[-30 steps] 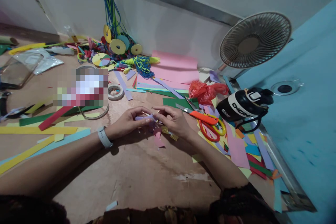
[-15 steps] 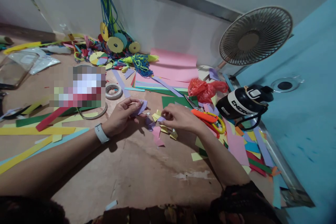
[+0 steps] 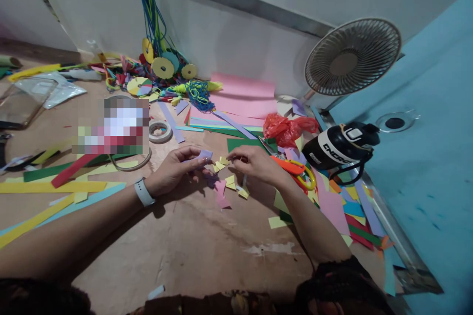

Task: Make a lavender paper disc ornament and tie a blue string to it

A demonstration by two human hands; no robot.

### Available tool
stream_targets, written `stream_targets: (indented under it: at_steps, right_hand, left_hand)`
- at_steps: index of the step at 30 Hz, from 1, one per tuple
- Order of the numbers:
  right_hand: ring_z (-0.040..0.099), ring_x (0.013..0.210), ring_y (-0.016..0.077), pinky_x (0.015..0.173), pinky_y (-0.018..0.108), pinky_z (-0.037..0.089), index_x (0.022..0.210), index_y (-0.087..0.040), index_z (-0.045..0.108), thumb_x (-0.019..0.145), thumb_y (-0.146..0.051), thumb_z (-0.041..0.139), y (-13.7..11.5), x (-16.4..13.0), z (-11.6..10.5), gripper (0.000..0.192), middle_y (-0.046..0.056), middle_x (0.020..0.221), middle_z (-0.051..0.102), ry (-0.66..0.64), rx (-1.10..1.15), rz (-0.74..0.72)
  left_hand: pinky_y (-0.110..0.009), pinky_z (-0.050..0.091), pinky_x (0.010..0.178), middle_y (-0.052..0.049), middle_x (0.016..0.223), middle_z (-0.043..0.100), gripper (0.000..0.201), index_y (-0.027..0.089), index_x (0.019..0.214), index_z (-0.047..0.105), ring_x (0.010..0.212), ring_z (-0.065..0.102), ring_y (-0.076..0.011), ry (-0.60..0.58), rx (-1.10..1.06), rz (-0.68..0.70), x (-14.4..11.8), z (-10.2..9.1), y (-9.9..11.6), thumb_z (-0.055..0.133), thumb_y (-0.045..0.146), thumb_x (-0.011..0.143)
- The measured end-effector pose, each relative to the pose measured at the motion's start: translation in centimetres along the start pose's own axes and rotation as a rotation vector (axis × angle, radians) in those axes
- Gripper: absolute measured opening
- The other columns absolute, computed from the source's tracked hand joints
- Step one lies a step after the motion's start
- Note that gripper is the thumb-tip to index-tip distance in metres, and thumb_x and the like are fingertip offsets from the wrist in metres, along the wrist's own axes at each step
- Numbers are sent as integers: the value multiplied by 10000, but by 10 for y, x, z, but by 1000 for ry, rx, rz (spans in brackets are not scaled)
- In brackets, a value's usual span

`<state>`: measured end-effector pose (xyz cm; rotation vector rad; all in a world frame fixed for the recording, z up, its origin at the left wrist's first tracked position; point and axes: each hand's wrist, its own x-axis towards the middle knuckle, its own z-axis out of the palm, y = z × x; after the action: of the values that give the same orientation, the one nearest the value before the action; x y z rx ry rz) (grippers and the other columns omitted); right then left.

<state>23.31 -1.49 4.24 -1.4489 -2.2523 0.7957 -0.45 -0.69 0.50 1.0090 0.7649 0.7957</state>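
A small piece of purple paper (image 3: pixel 204 155) is pinched between the thumb and fingers of my left hand (image 3: pixel 173 170), above the tabletop. My right hand (image 3: pixel 254 165) hovers just to the right, its fingers loosely bent and slightly apart, with nothing visible in them. Between the hands lie small folded yellow paper pieces (image 3: pixel 221 163), nearest to my right fingertips. Below these are more yellow scraps (image 3: pixel 230 182) and a pink paper piece (image 3: pixel 220 193). Another purple scrap (image 3: pixel 212 180) lies in shadow beside my left fingers.
Orange-handled scissors (image 3: pixel 288 165) lie beside my right wrist, near a black bottle (image 3: pixel 332 145) and red plastic bag (image 3: pixel 288 129). A tape roll (image 3: pixel 160 131) sits beyond my left hand. Paper strips (image 3: pixel 55 187) spread left; a fan (image 3: pixel 351 56) stands at back right.
The purple paper in my left hand has tilted flatter, and that hand has lowered slightly. The purple bit at my right fingertips no longer shows there. The camera view has shifted a little.
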Motion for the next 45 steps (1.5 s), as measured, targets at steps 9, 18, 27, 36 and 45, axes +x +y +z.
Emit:
stream_targets:
  at_steps: [9,18,27,36,45]
  right_hand:
    - [646,637,115,625,250,534,955,-147,700,784,-238,619,-9,5,1,210,26,702,686,74,846,264]
    - [700,747,142,615,243,549,1014,-177,714,726,-301,752,-5,2,7,316,40,826,740,-14,948,124]
    - [692,659,135,551,222,504,878,-147,733,770,-439,704,-9,3,5,313,56,758,735,64,945,92]
    - [676,698,114,589,212,484,1146,-220,655,770,-338,731,-11,2,8,401,0,764,714,34,932,72]
    - [624,787,134,719,272,486,854,-196,718,764,-395,723,-12,3,12,218,17,805,684,115,777,3]
  left_hand:
    - [-211,515,580,-80,884,740,279,150,952,691,692,682,-155,7,80,-11,-4,7,3,760,337,757]
    - [-296,581,709,-95,907,749,252,151,912,744,781,702,-207,4,242,110,-5,7,2,772,320,727]
    - [-279,589,692,-91,887,759,223,145,925,749,754,712,-200,-24,315,145,-6,6,2,747,287,754]
    - [-267,588,689,-92,912,756,191,151,920,747,769,710,-198,-33,352,189,-5,5,1,735,268,769]
    - [-275,590,688,-92,886,758,221,153,909,748,771,711,-208,-9,367,186,-5,5,3,754,301,745]
